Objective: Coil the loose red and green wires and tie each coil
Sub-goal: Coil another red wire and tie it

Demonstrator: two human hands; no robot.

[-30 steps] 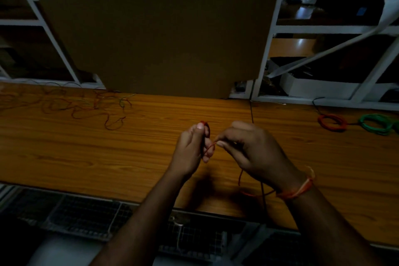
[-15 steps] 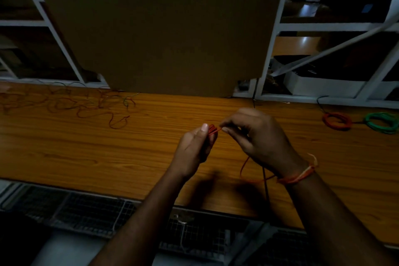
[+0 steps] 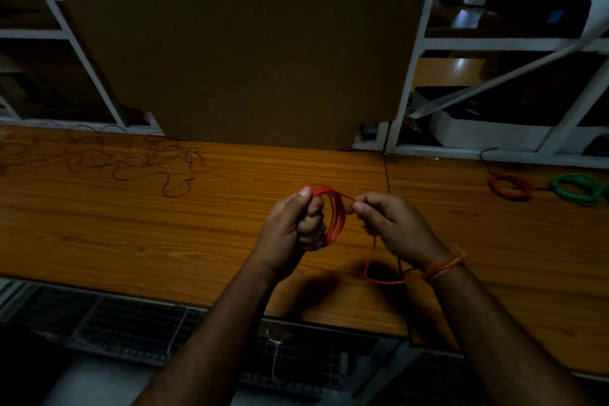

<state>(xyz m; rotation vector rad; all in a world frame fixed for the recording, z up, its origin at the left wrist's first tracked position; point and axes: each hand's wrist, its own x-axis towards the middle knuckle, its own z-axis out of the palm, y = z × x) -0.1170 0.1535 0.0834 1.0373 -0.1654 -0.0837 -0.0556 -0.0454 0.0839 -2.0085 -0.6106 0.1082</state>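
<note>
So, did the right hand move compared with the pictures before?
Yes, slightly. The right hand, pinching the red wire, has risen toward the table's far edge and now sits mostly right of the table seam, closer to the finished red coil.

Left hand (image 3: 290,224) raised, fingers curled into a fist round a red wire coil (image 3: 334,216), thumb up on top. Right hand (image 3: 392,224) just beside it, thumb and forefinger pinching the wire's strand; both forearms bare, reaching forward.
</note>
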